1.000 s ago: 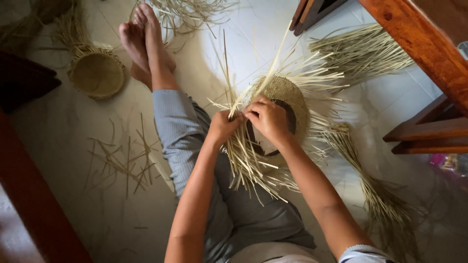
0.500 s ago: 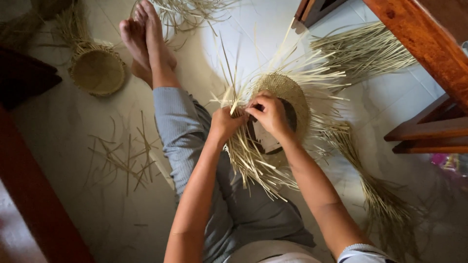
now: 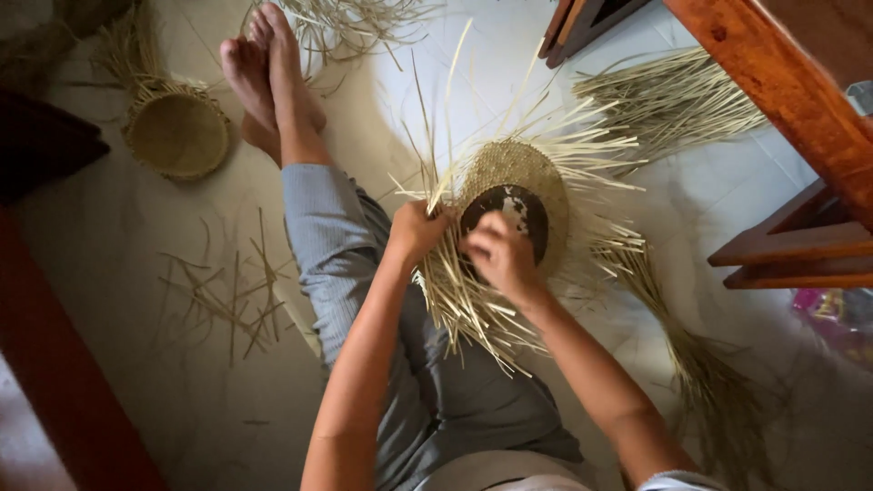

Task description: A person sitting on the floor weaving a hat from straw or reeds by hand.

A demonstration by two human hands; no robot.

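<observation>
Gripping loose pale straw strands [image 3: 473,300] with both closed hands, left hand [image 3: 416,232] and right hand [image 3: 500,259], the person now holds the round half-woven straw basket [image 3: 518,195] tilted higher above the lap than before.
</observation>
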